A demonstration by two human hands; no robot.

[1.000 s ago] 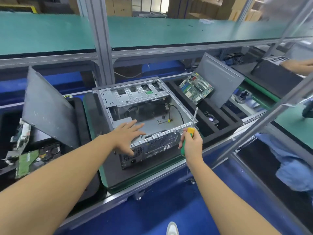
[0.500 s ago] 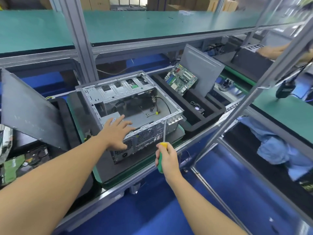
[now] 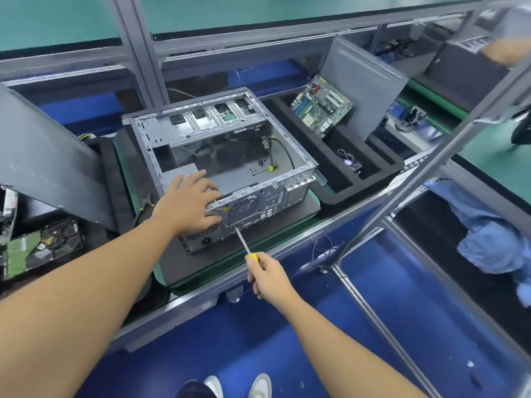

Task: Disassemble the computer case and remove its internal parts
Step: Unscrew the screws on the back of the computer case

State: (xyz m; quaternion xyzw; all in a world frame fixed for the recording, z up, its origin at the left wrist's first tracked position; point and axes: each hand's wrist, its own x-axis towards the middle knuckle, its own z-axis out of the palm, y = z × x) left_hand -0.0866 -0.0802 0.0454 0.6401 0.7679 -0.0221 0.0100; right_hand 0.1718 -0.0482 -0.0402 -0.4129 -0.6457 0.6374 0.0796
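Our left hand (image 3: 188, 205) spread, pressing computer case (image 3: 218, 168), 7 o'clock corner; right hand (image 3: 265, 278) fisted round screwdriver (image 3: 242, 239). Angled tip may slip, gouge rear panel (image 3: 270, 206).

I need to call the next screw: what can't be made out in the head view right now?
All in the head view:
- Screw at the screwdriver tip: too small on the computer case rear panel; seating unclear.
- Power supply top: covered by the left hand.
- Screwdriver handle: mostly inside the right hand.
- Another person's arm, top right: blurred, cut off by the frame edge.
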